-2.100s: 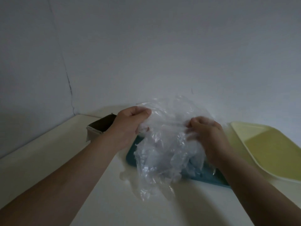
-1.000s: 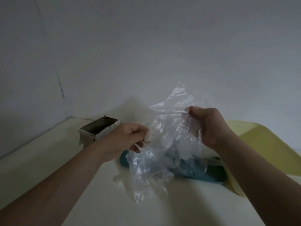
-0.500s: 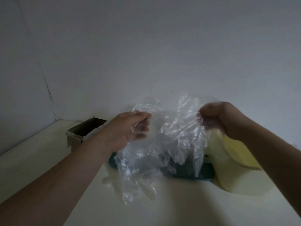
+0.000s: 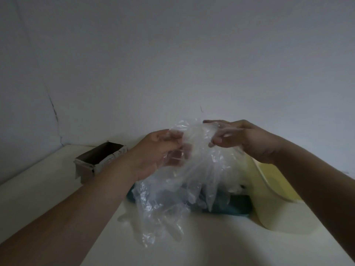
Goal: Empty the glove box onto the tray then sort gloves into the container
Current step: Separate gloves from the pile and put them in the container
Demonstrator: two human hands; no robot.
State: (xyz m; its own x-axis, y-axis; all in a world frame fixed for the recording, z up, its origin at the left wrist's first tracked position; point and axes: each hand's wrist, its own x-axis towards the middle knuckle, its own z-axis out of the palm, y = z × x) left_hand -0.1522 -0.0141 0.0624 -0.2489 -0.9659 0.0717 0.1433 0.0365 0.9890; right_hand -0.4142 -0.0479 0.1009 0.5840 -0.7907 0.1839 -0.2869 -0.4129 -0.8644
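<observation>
Glove box (image 4: 99,160): open brown carton at left of centre on the worktop (image 4: 211,246), well apart from the gloves. What shows of the inside is dark and looks bare, so I judge it emptied.

Left hand (image 4: 157,152): raised at centre. Its fingers (image 4: 173,136) are curled, and the thumb and fingertips pinch the left edge of the film.

Gloves (image 4: 192,169): a clear, crinkled plastic clump hangs between the two hands. Its top is at fingertip height, and its lower folds trail onto the teal tray and spill over the tray's near edge onto the worktop.

Handling: I judge them nearly weightless, limp and slick, and the layers probably cling together. One sheet pulled up is likely to drag others with it. The best hold is a fingertip pinch on a single cuff or edge, with the other hand peeling the rest away.

Right hand (image 4: 240,139): right of centre, slightly higher. Its fingers (image 4: 221,124) are mostly outstretched over the top of the clump, and the thumb beneath seems to nip the film lightly.

Teal tray (image 4: 230,207): below the hands, mostly covered by gloves.

Yellow container (image 4: 278,181): at the right edge, touching or just beside the teal tray. No gloves show in it.
</observation>
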